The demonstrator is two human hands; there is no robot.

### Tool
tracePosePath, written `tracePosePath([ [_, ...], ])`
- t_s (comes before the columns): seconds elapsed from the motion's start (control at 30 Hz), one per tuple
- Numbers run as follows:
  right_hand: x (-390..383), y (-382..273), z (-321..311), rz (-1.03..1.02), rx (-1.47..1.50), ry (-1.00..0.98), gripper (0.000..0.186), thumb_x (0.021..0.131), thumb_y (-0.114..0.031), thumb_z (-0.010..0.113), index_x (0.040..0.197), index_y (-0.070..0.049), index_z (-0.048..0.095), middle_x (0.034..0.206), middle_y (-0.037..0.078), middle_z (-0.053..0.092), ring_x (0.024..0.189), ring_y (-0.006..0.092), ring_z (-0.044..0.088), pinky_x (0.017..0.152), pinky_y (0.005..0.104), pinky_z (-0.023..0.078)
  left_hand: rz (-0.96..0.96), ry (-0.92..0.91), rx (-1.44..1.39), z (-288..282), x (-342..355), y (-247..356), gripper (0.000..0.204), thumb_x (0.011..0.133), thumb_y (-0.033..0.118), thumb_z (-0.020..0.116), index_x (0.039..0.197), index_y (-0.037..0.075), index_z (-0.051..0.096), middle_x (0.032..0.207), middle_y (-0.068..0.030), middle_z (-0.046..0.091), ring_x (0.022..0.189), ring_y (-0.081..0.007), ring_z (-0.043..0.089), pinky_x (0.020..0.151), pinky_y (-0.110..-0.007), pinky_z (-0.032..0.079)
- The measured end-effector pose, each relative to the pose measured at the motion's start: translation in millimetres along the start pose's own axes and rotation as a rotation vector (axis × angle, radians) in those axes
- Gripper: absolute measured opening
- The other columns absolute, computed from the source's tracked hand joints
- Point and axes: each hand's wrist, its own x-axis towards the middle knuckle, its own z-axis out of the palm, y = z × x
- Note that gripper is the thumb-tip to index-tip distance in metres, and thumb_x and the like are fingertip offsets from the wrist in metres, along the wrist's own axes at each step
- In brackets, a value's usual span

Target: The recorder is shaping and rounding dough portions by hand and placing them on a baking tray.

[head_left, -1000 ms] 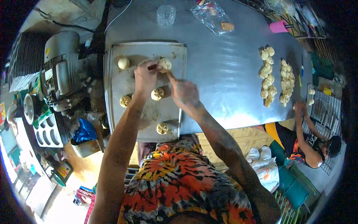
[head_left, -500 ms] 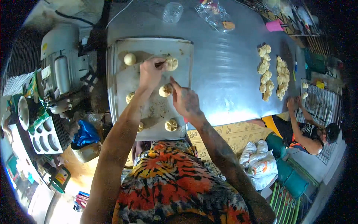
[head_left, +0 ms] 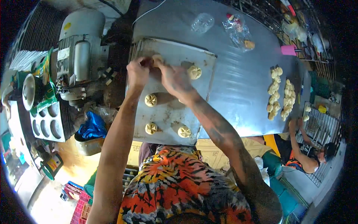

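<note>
On a worn baking tray [head_left: 169, 112], my left hand [head_left: 137, 72] is closed in a pinch at the side of a smooth dough ball [head_left: 158, 59] near the tray's far left. My right hand [head_left: 176, 80] reaches the same ball from the right, fingers drawn together and slightly blurred; what it holds is hidden. To its right sits a dough bun with a cut top [head_left: 194, 72]. Nearer me are a star-cut bun [head_left: 150, 100], another cut bun [head_left: 151, 128] and a third [head_left: 184, 131]. One more bun is mostly covered by my right wrist.
The tray lies on a metal table [head_left: 238, 74]. Two rows of shaped dough [head_left: 274, 93] lie at its right. Clear plastic bags [head_left: 238, 31] and a pink container [head_left: 288, 50] are at the back. A mixer [head_left: 80, 48] stands left; another person [head_left: 305, 156] works at the right.
Both hands have left the cut buns at the right of the tray and come together at the far-left dough ball. The view has shifted, so the scene sits further right and lower.
</note>
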Motion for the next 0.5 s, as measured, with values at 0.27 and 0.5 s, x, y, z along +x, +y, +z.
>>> tracePosePath([
  [0.27, 1.5, -1.2, -8.6, 0.153, -0.047, -0.027, 0.053, 0.090, -0.007, 0.063, 0.143, -0.013, 0.063, 0.077, 0.016, 0.073, 0.057, 0.0333, 0.066, 0.049, 0.0442, 0.050, 0.223, -0.062, -0.190, 9.0, 0.8, -1.6, 0.029, 0.081, -0.005, 0.066, 0.107, -0.002, 0.078, 0.092, -0.0124, 0.079, 0.076, -0.0221, 0.071, 0.075, -0.032, 0.057],
  [0.5, -43.1, -19.6, -15.4, 0.146, 0.131, -0.063, 0.052, 0.092, -0.008, 0.061, 0.145, -0.014, 0.062, 0.074, 0.018, 0.073, 0.057, 0.0367, 0.068, 0.050, 0.0464, 0.051, -0.041, -0.054, -0.079, -4.6, -12.6, 3.9, 0.030, 0.080, -0.003, 0.070, 0.109, -0.001, 0.078, 0.095, -0.0132, 0.079, 0.077, -0.0234, 0.072, 0.074, -0.032, 0.057],
])
